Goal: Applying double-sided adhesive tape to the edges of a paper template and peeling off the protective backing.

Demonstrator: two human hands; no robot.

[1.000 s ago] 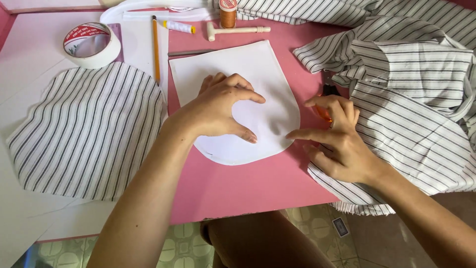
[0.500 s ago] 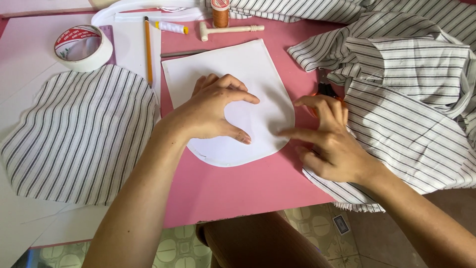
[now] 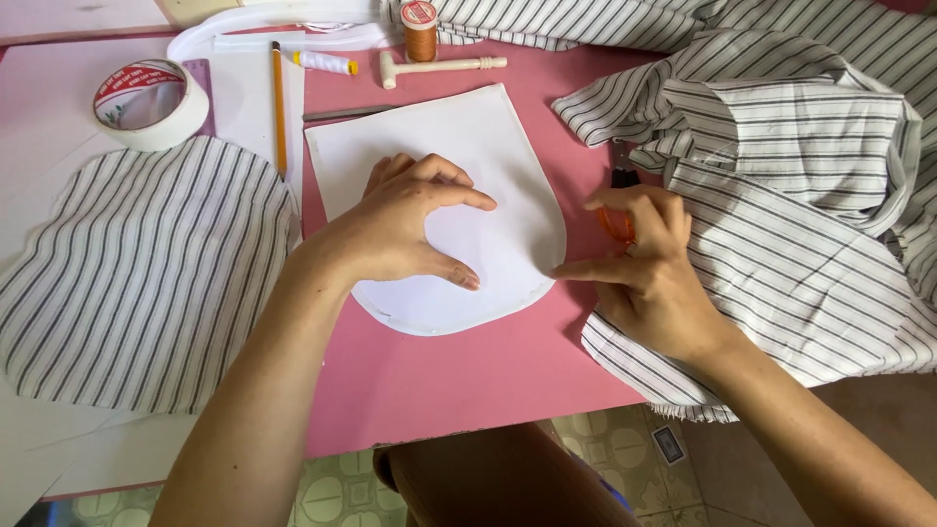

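A white paper pattern piece (image 3: pixel 488 146) with a rounded lower end lies on the pink table (image 3: pixel 459 371). My left hand (image 3: pixel 405 224) rests flat on its middle, fingers spread and arched, pressing it down. My right hand (image 3: pixel 649 268) is at the pattern's right edge, with the index fingertip touching the paper's rim. Its other fingers curl around an orange-handled tool (image 3: pixel 615 226) that looks like scissors and is mostly hidden. That hand lies on striped shirt fabric (image 3: pixel 781 244).
A cut striped fabric piece (image 3: pixel 137 273) lies at the left on white paper. Along the back are a tape roll (image 3: pixel 151 102), a pencil (image 3: pixel 279 107), a white thread spool (image 3: pixel 327 63), an orange thread spool (image 3: pixel 421 31) and a small wooden mallet (image 3: pixel 439 66).
My right index fingertip has slid a little left along the pattern's edge. The left hand stays pressed on the paper. The view has tilted slightly.
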